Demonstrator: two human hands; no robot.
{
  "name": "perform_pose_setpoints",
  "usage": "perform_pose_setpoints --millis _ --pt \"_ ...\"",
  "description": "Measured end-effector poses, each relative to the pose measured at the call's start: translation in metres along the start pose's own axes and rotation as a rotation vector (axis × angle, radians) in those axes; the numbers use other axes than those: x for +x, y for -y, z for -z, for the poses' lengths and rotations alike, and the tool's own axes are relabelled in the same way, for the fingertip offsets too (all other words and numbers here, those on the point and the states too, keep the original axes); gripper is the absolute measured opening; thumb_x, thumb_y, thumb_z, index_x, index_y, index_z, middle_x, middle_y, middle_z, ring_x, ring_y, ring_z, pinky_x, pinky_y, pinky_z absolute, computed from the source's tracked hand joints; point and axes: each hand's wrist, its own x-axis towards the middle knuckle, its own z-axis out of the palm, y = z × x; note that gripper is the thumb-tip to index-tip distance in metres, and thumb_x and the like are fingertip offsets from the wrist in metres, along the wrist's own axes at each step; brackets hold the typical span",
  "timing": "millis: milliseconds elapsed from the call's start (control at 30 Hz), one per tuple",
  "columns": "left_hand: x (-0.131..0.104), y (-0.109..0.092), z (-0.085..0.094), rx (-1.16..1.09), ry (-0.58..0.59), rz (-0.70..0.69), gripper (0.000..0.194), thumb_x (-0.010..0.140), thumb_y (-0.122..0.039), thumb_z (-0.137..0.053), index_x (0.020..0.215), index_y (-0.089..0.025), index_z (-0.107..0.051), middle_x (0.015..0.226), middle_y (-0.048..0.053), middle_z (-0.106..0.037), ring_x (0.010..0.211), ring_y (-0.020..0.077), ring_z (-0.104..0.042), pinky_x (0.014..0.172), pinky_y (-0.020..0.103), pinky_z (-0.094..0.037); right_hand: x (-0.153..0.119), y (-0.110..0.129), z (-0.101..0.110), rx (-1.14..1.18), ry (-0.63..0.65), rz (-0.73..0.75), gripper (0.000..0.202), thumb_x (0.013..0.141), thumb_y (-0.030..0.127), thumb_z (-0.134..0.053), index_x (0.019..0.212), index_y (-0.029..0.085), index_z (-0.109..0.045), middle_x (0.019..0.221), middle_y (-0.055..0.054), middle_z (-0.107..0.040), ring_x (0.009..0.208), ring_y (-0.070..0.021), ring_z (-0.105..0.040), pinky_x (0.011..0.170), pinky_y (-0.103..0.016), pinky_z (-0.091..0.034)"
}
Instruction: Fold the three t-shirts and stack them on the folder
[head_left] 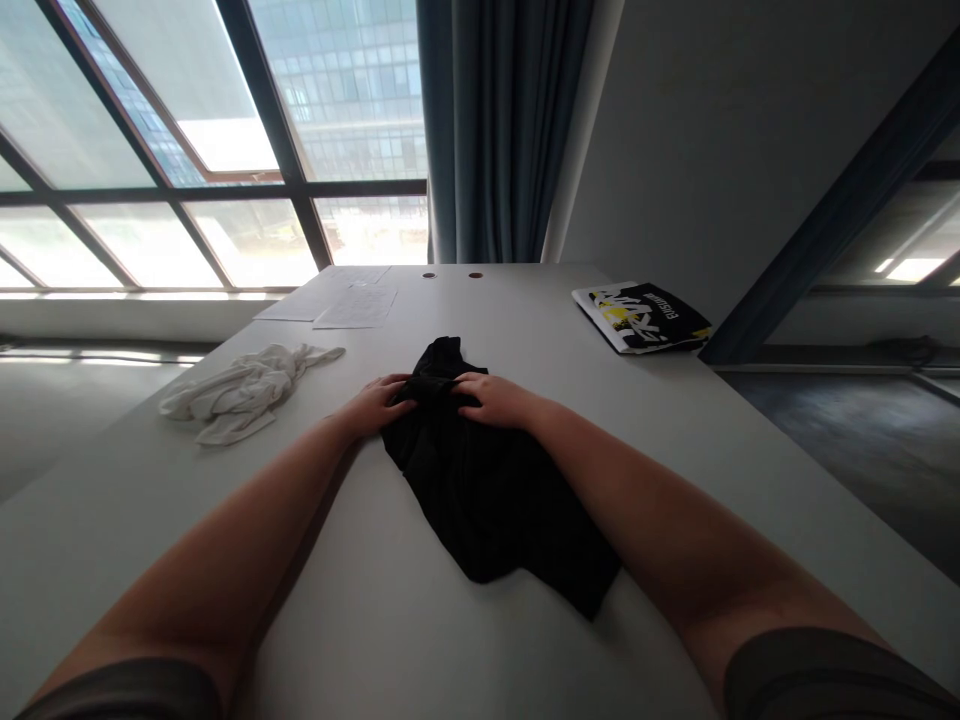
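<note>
A black cloth garment [502, 500] lies rumpled on the white table [360, 620], stretching from the middle toward the lower right. Both hands are at its far part. My left hand [379, 405] grips the garment's left edge, thumb and fingers bent around a fold. My right hand [495, 398] pinches the same folded part from the right, a short gap away from the left. Fingertips of both are partly lost in the dark cloth.
A crumpled white cloth [247, 390] lies on the left of the table. Paper sheets [356, 306] are at the far left. A folded black, white and yellow item [645, 318] sits at the far right. Windows and a blue curtain [499, 130] stand beyond.
</note>
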Motion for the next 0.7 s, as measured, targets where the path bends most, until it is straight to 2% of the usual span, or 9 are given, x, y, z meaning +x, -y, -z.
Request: perform_pose_setpoints --millis 133,233,300,367,467,567,633,700 --pt "0.003 -0.036 0.001 0.030 -0.014 0.214 0.080 0.091 -0.075 -0.051 0.150 -0.022 -0.057 0.157 0.012 -0.055 0.144 0.0353 -0.052 0.123 0.047 -0.041 0.003 -0.016 -0.003 0.018 -0.094 -0.067 0.053 0.095 0.024 -0.071 0.147 0.018 -0.061 0.145 -0.013 -0.057 0.132 -0.0275 -0.058 0.117 -0.039 -0.045" --pt "0.003 -0.071 -0.005 0.201 0.067 0.389 0.086 0.090 -0.076 -0.053 0.156 -0.021 -0.048 0.158 0.016 -0.053 0.143 0.0377 -0.051 0.119 0.049 -0.043 0.004 -0.028 -0.003 0.048 -0.179 -0.124 0.056 0.096 0.025 -0.071 0.149 0.015 -0.058 0.142 -0.014 -0.059 0.131 -0.0274 -0.058 0.118 -0.040 -0.044" --pt "0.001 -0.087 -0.010 0.333 0.102 0.417 0.086 0.092 -0.071 -0.054 0.159 -0.020 -0.041 0.161 0.017 -0.048 0.147 0.0385 -0.046 0.118 0.049 -0.042 0.004 -0.038 -0.001 0.064 -0.259 -0.180 0.055 0.095 0.024 -0.071 0.148 0.013 -0.059 0.140 -0.015 -0.060 0.131 -0.0279 -0.058 0.119 -0.040 -0.044" --pt "-0.001 -0.094 -0.015 0.435 0.074 0.412 0.079 0.097 -0.064 -0.050 0.160 -0.018 -0.039 0.162 0.018 -0.046 0.148 0.0381 -0.044 0.118 0.048 -0.041 0.002 -0.049 0.002 0.089 -0.353 -0.251 0.054 0.094 0.023 -0.070 0.146 0.012 -0.061 0.140 -0.015 -0.061 0.131 -0.0281 -0.059 0.119 -0.040 -0.045" --pt "-0.002 -0.086 -0.012 0.487 0.022 0.462 0.066 0.101 -0.055 -0.045 0.155 -0.016 -0.045 0.152 0.020 -0.053 0.137 0.0356 -0.055 0.112 0.044 -0.046 -0.001 -0.070 0.010 0.151 -0.502 -0.376 0.052 0.092 0.020 -0.068 0.144 0.012 -0.063 0.141 -0.014 -0.061 0.132 -0.0278 -0.059 0.120 -0.041 -0.044" --pt "0.000 -0.065 0.001 0.485 0.038 0.554 0.056 0.101 -0.053 -0.043 0.144 -0.019 -0.055 0.140 0.018 -0.061 0.120 0.0337 -0.066 0.100 0.042 -0.053 -0.010 -0.093 0.020 0.193 -0.608 -0.516 0.055 0.090 0.015 -0.065 0.145 0.013 -0.063 0.142 -0.012 -0.062 0.135 -0.0264 -0.057 0.121 -0.039 -0.043" --pt "0.001 -0.049 0.011 0.488 0.031 0.597 0.053 0.101 -0.053 -0.043 0.139 -0.020 -0.059 0.136 0.017 -0.063 0.119 0.0341 -0.067 0.096 0.042 -0.055 -0.017 -0.107 0.025 0.189 -0.632 -0.612 0.058 0.090 0.013 -0.062 0.147 0.012 -0.061 0.142 -0.011 -0.062 0.135 -0.0256 -0.057 0.121 -0.037 -0.043" --pt "0.000 -0.034 0.019 0.491 0.004 0.634 0.051 0.100 -0.052 -0.044 0.137 -0.021 -0.061 0.134 0.017 -0.064 0.120 0.0346 -0.066 0.096 0.043 -0.055 -0.026 -0.119 0.028 0.136 -0.597 -0.714 0.059 0.091 0.012 -0.060 0.150 0.012 -0.059 0.142 -0.012 -0.061 0.134 -0.0260 -0.057 0.120 -0.035 -0.044"
